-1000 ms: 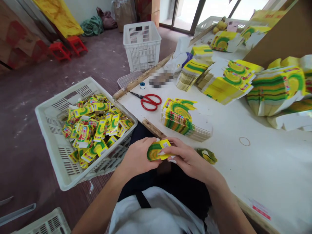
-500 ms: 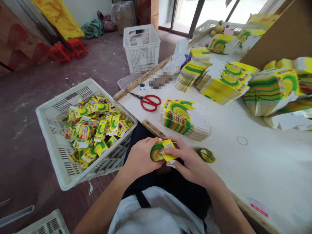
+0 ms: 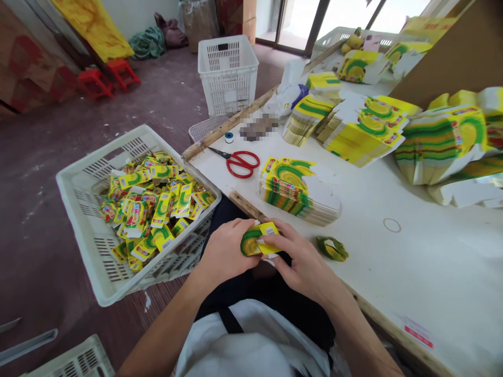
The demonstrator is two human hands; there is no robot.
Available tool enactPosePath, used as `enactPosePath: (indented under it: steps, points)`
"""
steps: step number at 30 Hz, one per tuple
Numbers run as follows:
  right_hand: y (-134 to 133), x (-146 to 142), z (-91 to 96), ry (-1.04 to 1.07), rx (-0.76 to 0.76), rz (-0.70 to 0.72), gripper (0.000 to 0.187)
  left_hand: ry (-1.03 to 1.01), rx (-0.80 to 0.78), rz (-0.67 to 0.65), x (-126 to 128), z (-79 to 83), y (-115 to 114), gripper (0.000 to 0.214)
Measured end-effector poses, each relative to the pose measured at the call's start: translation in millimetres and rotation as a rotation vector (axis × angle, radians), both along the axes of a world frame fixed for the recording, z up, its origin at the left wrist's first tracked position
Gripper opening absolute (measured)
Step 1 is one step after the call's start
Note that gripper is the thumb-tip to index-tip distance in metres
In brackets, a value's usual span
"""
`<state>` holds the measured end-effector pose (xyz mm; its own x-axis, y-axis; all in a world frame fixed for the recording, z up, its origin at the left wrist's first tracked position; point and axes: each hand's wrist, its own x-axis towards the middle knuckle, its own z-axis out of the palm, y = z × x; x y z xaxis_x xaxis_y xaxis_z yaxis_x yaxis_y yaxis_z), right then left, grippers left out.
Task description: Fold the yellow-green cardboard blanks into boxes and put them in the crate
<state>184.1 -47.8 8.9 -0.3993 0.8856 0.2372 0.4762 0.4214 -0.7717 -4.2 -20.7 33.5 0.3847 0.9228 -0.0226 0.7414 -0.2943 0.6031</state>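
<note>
Both hands grip one small yellow-and-green carton over my lap, just off the table's near edge. My left hand curls round its left end. My right hand pinches its right side with the fingers pressed on the yellow face. A stack of flat printed cartons lies on the white table just beyond my hands. A crumpled green-yellow scrap lies on the table right of my right hand.
A white plastic crate on the floor to my left holds several folded small cartons. Red scissors and a small thread spool lie on the table's far left. Larger carton piles fill the back; a rubber band lies loose.
My hands and the small carton have barely shifted; the fingers of my right hand have adjusted slightly on the yellow face.
</note>
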Motion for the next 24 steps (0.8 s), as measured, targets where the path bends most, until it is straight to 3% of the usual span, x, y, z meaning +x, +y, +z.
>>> enactPosePath:
  steps: [4, 7, 11, 16, 20, 24]
  points:
    - [3, 7, 2.6, 0.005, -0.039, 0.056, 0.032, 0.007, -0.004, -0.02, 2, -1.4, -2, 0.049]
    - [2, 3, 3.2, 0.085, -0.039, -0.026, 0.033, -0.02, 0.027, -0.027, 4, -0.9, -2, 0.054]
    - [2, -10, 0.5, 0.166, -0.034, -0.111, 0.049, -0.05, 0.101, 0.002, 5, -3.6, -1, 0.054]
    - [5, -14, -6.5, 0.182, -0.065, -0.04, 0.067, -0.03, 0.172, 0.025, 1, -7.1, -3, 0.051]
    - [5, -16, -9.0, 0.226, -0.134, -0.103, 0.059, -0.05, 0.216, 0.058, 7, -9.3, -7, 0.052]
    - [5, -25, -6.4, 0.234, -0.097, -0.164, 0.061, -0.065, 0.233, 0.079, 3, -12.0, -5, 0.051]
